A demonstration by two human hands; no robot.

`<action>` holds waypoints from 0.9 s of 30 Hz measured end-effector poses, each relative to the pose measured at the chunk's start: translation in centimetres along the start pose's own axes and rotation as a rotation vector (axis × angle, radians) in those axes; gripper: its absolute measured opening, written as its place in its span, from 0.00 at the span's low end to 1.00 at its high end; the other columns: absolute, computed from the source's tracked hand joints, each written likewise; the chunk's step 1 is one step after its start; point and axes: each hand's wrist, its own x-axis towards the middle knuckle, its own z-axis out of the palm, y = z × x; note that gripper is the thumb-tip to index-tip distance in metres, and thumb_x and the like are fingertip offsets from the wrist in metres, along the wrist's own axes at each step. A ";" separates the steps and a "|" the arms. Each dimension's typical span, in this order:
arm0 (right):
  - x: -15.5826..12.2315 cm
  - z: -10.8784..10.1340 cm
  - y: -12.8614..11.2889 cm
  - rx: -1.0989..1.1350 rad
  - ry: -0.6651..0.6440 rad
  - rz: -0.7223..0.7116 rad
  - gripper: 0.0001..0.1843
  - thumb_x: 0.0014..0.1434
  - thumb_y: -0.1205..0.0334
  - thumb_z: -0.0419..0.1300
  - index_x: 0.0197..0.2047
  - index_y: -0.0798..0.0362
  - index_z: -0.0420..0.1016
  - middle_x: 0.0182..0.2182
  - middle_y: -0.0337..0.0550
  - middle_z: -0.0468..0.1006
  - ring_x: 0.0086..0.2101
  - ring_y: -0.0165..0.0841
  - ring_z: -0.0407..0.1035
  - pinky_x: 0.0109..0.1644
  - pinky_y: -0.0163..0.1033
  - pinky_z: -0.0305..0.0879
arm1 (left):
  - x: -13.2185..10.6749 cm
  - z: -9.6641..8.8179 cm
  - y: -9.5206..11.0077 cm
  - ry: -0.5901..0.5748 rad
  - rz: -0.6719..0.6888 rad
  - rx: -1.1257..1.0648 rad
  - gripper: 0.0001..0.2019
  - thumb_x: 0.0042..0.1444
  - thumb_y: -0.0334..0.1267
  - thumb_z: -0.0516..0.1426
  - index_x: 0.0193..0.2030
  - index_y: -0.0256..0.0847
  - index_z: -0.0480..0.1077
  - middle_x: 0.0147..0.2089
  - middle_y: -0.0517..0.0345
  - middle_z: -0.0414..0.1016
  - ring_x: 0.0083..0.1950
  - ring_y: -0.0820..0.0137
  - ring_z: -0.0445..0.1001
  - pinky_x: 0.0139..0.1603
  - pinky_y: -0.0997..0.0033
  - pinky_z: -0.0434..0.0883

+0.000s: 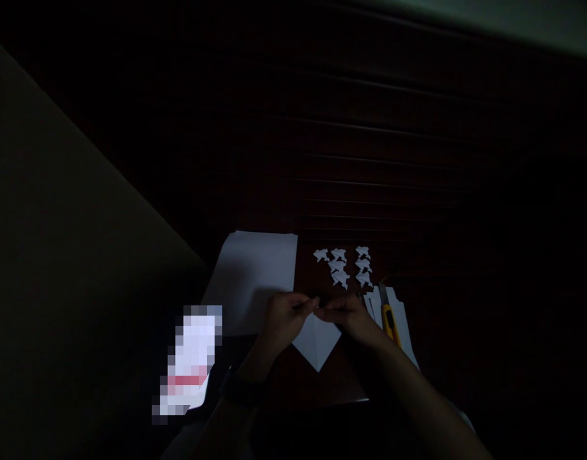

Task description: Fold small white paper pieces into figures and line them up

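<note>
A creased sheet of white paper (318,342) hangs point down between my hands, just over the dark red table (338,383). My left hand (284,319) pinches its upper edge with thumb and fingertips. From the other side my right hand (353,316) grips the same edge, its fingertips nearly meeting the left ones. A vertical crease runs down the paper's middle. Beyond the hands lie several small folded paper figures (340,279) in loose columns. The fingers hide the paper's upper edge.
A stack of white paper (255,268) lies at the left. At the right a yellow utility knife (389,324) rests on white paper pieces (404,326). A bright pixelated screen (195,345) glows at the lower left. A pale wall (58,223) rises on the left; the scene is dim.
</note>
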 end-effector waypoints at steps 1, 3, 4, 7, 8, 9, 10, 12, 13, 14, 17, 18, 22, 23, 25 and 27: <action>0.1 0.0 0.1 0.011 -0.004 -0.002 0.21 0.48 0.49 0.63 0.15 0.56 0.65 0.15 0.31 0.55 0.19 0.23 0.45 0.22 0.33 0.41 | 0.0 0.0 0.0 0.000 -0.011 -0.013 0.15 0.51 0.46 0.56 0.24 0.37 0.75 0.22 0.57 0.74 0.24 0.71 0.70 0.22 0.76 0.60; 0.3 0.0 0.4 0.018 -0.021 -0.013 0.21 0.48 0.51 0.63 0.15 0.56 0.65 0.15 0.31 0.56 0.19 0.23 0.46 0.22 0.33 0.42 | 0.1 -0.1 0.1 0.005 -0.035 -0.054 0.15 0.51 0.46 0.57 0.23 0.36 0.74 0.20 0.58 0.72 0.23 0.73 0.68 0.21 0.76 0.59; 0.4 -0.1 0.5 0.018 -0.029 -0.017 0.20 0.48 0.51 0.63 0.15 0.56 0.65 0.15 0.31 0.56 0.19 0.23 0.46 0.23 0.33 0.42 | 0.1 -0.2 0.2 0.003 -0.047 -0.076 0.15 0.50 0.46 0.57 0.22 0.36 0.74 0.20 0.59 0.71 0.22 0.73 0.67 0.21 0.76 0.58; 0.5 -0.1 0.4 0.019 -0.039 -0.026 0.19 0.49 0.54 0.63 0.16 0.56 0.67 0.14 0.30 0.58 0.18 0.23 0.47 0.22 0.33 0.44 | 0.2 -0.6 0.4 0.006 -0.072 -0.120 0.15 0.48 0.45 0.58 0.21 0.36 0.74 0.18 0.60 0.69 0.21 0.74 0.65 0.20 0.77 0.57; 0.4 -0.1 0.3 0.020 -0.044 -0.027 0.18 0.49 0.54 0.64 0.16 0.56 0.68 0.14 0.31 0.60 0.18 0.23 0.49 0.23 0.32 0.46 | 0.2 -0.8 0.4 0.025 -0.085 -0.124 0.14 0.48 0.45 0.59 0.20 0.36 0.74 0.18 0.60 0.69 0.21 0.74 0.65 0.20 0.77 0.57; 0.2 -0.2 0.1 0.021 -0.057 -0.027 0.17 0.50 0.55 0.63 0.17 0.56 0.70 0.15 0.32 0.64 0.18 0.24 0.53 0.24 0.32 0.49 | 0.2 -1.0 0.4 0.050 -0.101 -0.126 0.14 0.47 0.45 0.59 0.21 0.36 0.74 0.18 0.60 0.69 0.21 0.73 0.65 0.20 0.76 0.58; 0.0 -0.2 -0.1 0.022 -0.075 -0.026 0.16 0.50 0.55 0.63 0.18 0.56 0.72 0.16 0.34 0.67 0.19 0.25 0.57 0.26 0.32 0.53 | 0.2 -1.2 0.4 0.080 -0.118 -0.129 0.14 0.47 0.46 0.59 0.21 0.36 0.74 0.19 0.59 0.70 0.22 0.73 0.66 0.21 0.76 0.59; -0.4 -0.3 -0.6 0.022 -0.116 -0.022 0.16 0.52 0.55 0.61 0.20 0.56 0.75 0.19 0.38 0.74 0.23 0.28 0.65 0.32 0.34 0.59 | 0.3 -1.6 0.3 0.109 -0.141 -0.140 0.14 0.47 0.47 0.59 0.21 0.37 0.74 0.19 0.59 0.71 0.22 0.72 0.67 0.21 0.76 0.60; -0.6 -0.5 -0.8 0.018 -0.128 -0.022 0.16 0.53 0.55 0.61 0.20 0.56 0.76 0.20 0.40 0.76 0.25 0.30 0.67 0.34 0.35 0.60 | 0.4 -1.8 0.2 0.104 -0.142 -0.143 0.15 0.47 0.47 0.59 0.21 0.37 0.74 0.19 0.59 0.71 0.22 0.71 0.67 0.22 0.75 0.61; -0.8 -0.9 -1.0 0.013 -0.136 -0.023 0.16 0.53 0.55 0.61 0.20 0.56 0.77 0.21 0.41 0.77 0.25 0.31 0.68 0.36 0.36 0.61 | 0.4 -2.0 0.1 0.100 -0.138 -0.138 0.15 0.47 0.48 0.59 0.21 0.37 0.74 0.19 0.59 0.71 0.22 0.71 0.68 0.22 0.75 0.61; -1.2 -2.3 -1.4 -0.002 -0.143 -0.024 0.14 0.52 0.56 0.61 0.22 0.56 0.78 0.20 0.42 0.77 0.25 0.32 0.70 0.38 0.38 0.63 | 0.7 -2.7 -0.3 0.166 -0.110 -0.039 0.16 0.47 0.48 0.58 0.19 0.38 0.72 0.18 0.61 0.69 0.21 0.71 0.67 0.21 0.75 0.59; -1.3 -2.9 -1.4 -0.008 -0.124 -0.030 0.14 0.53 0.56 0.60 0.23 0.56 0.78 0.19 0.42 0.77 0.25 0.32 0.70 0.38 0.39 0.63 | 0.8 -2.9 -0.4 0.204 -0.099 0.016 0.17 0.47 0.49 0.59 0.18 0.38 0.71 0.17 0.61 0.68 0.21 0.72 0.67 0.21 0.75 0.59; -1.0 -3.8 -1.4 -0.103 0.162 -0.149 0.12 0.54 0.55 0.60 0.29 0.55 0.79 0.27 0.44 0.80 0.31 0.35 0.71 0.39 0.39 0.63 | 0.7 -2.4 -0.4 0.189 -0.012 0.069 0.16 0.50 0.49 0.57 0.22 0.38 0.73 0.20 0.60 0.71 0.25 0.70 0.69 0.25 0.75 0.61; -0.9 -3.6 -1.3 -0.143 0.171 -0.177 0.11 0.53 0.56 0.61 0.33 0.54 0.79 0.30 0.44 0.80 0.33 0.35 0.71 0.40 0.39 0.63 | 0.6 -1.9 -0.4 0.131 0.013 0.035 0.15 0.51 0.48 0.56 0.24 0.38 0.74 0.22 0.59 0.73 0.26 0.70 0.70 0.26 0.75 0.62; -0.6 -2.7 -1.0 -0.207 0.092 -0.202 0.10 0.53 0.57 0.61 0.36 0.53 0.78 0.34 0.42 0.79 0.35 0.35 0.71 0.40 0.38 0.63 | 0.5 -0.8 -0.3 0.034 0.057 -0.003 0.15 0.53 0.47 0.55 0.27 0.39 0.75 0.25 0.58 0.75 0.28 0.69 0.71 0.27 0.75 0.63; -0.5 -1.8 -0.7 -0.242 0.014 -0.189 0.10 0.55 0.58 0.58 0.33 0.54 0.78 0.30 0.40 0.78 0.31 0.32 0.69 0.36 0.36 0.61 | 0.3 0.1 -0.3 -0.007 0.090 0.001 0.14 0.54 0.47 0.55 0.28 0.39 0.75 0.26 0.58 0.76 0.28 0.70 0.72 0.28 0.75 0.63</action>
